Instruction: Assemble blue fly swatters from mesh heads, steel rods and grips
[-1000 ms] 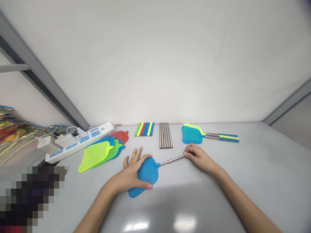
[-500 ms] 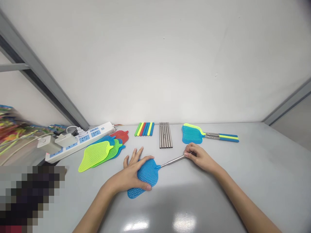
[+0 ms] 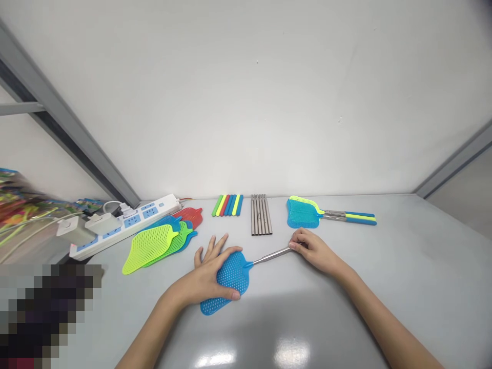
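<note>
A blue fly swatter head (image 3: 236,274) lies in front of me, its neck joined to a metal rod (image 3: 271,255). My left hand (image 3: 207,277) rests over the head and grips it across its width, thumb on the near edge and index finger on the far edge; the other fingers are spread on the table. My right hand (image 3: 313,249) pinches the far end of the rod between thumb and fingers, which hide that end. Beyond the hands lie several loose metal rods (image 3: 261,215) and several coloured handle grips (image 3: 227,205).
Loose swatter heads (image 3: 154,246) in yellow, green, blue and red overlap at the left, beside a white power strip (image 3: 130,225) with plugged-in adapters. Assembled fly swatters (image 3: 305,212) are stacked at the back right. A wall (image 3: 253,102) bounds the grey table (image 3: 415,256).
The view has shifted very slightly. Both hands keep their places on the swatter head and the rod; nothing else visibly changes.
</note>
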The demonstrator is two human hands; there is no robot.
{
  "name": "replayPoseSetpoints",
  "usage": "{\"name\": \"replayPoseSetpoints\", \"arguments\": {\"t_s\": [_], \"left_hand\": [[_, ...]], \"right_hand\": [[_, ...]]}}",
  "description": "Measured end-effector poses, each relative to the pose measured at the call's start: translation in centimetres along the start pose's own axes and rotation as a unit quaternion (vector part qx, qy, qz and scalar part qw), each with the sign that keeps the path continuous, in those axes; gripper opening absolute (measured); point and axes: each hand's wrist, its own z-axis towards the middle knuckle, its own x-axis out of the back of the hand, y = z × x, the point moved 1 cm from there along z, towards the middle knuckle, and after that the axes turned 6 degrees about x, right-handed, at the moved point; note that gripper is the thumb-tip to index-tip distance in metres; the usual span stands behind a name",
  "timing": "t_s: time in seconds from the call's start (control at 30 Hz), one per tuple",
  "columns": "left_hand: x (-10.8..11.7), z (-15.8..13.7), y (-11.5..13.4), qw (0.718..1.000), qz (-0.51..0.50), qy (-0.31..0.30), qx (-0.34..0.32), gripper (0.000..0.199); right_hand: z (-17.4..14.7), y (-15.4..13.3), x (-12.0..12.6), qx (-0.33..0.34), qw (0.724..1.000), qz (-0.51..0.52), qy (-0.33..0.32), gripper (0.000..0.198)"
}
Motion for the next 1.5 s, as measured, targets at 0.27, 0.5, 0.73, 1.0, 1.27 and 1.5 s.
{"name": "replayPoseSetpoints", "arguments": {"t_s": [0.27,0.5,0.73,1.0,1.27,1.5], "left_hand": [[-0.1,0.1,-0.2,1.000,0.003,0.004,0.000,0.091],[-0.3,0.1,-0.3,1.000,-0.004,0.006,-0.002,0.096],[0.3,0.5,-0.4,0.991,-0.099,0.094,0.006,0.090],[1.4,1.0,0.3,0.834,-0.475,0.243,0.143,0.064],[1.4,0.5,1.5,0.769,-0.614,0.099,0.151,0.035],[1.1,0.5,1.6,0.778,-0.601,0.117,0.141,0.035]], "right_hand": [[0.1,-0.1,-0.1,-0.001,1.000,-0.007,-0.012,0.025],[0.2,-0.1,-0.2,0.002,1.000,-0.016,-0.010,0.029],[0.1,0.2,0.3,-0.010,1.000,0.002,0.012,0.032],[0.2,0.1,0.2,-0.026,0.997,0.039,0.068,0.031],[-0.1,-0.3,0.7,-0.084,0.990,0.113,-0.022,0.031],[-0.2,-1.0,1.1,-0.082,0.987,0.127,-0.060,0.030]]}}
